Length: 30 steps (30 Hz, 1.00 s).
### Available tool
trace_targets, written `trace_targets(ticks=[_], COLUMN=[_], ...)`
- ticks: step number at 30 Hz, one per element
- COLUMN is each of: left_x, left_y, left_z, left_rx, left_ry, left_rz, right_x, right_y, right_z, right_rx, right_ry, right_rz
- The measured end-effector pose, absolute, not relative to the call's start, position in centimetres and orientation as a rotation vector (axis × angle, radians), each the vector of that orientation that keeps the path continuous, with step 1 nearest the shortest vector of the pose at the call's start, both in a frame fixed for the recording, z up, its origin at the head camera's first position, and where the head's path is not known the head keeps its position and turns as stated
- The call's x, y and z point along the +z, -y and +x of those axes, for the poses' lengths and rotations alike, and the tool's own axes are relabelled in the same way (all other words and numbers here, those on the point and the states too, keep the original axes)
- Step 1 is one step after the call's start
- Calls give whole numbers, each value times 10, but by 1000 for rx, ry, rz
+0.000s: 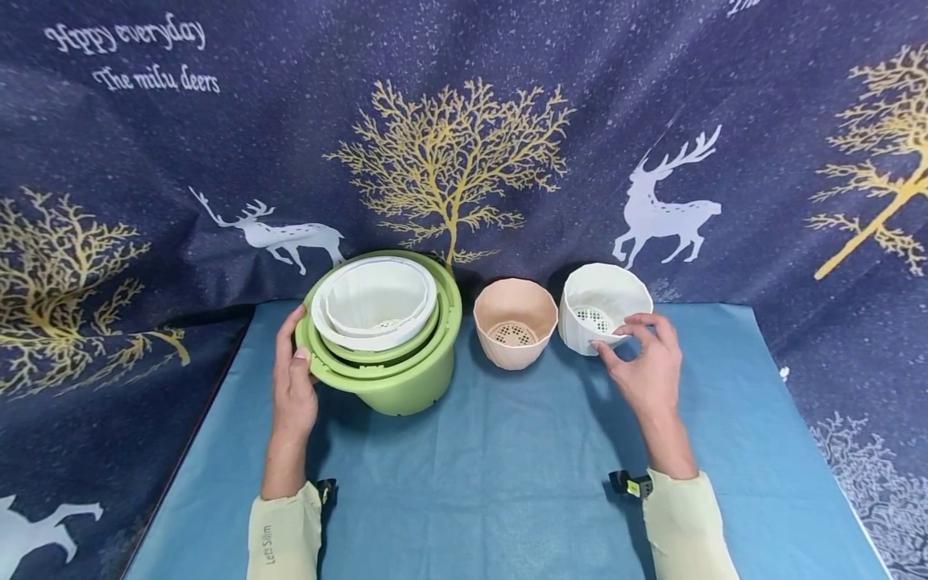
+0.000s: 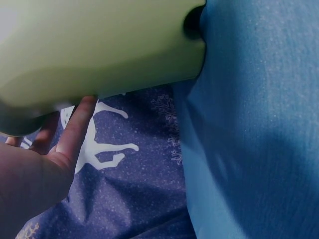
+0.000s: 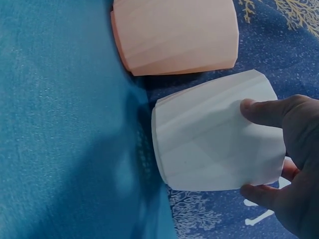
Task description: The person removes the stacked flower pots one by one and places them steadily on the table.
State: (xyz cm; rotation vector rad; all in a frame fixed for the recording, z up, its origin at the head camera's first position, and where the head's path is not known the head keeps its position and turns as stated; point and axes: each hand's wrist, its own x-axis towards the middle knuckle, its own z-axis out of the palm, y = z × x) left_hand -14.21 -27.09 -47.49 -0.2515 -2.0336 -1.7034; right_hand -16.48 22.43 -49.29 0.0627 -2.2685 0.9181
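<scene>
My left hand holds the left rim of a big green flowerpot, thumb at the rim and fingers against the outside. Inside that pot nest a smaller green pot and white pots, one within another. At the right, my right hand pinches the near rim of a ribbed white flowerpot with a perforated base. The right wrist view shows the thumb on this white pot's side. Between the two hands stands a pink flowerpot, also with holes in its base, touched by neither hand.
A blue cloth covers the table. Right behind the pots hangs a dark blue backdrop printed with deer and golden trees. The pink pot stands close beside the white one, with the green stack to its left.
</scene>
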Motion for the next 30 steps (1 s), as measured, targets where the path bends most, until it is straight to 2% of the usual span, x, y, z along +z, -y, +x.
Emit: trace_targets(ticks=[30], left_x=[-475], left_y=[272], left_z=[-142], left_rx=[-1725], left_ry=[2033], left_rz=[-244], right_x=[-505], right_y=[-226], right_z=[-169], right_rx=[891], right_ry=[2324], right_rz=[68])
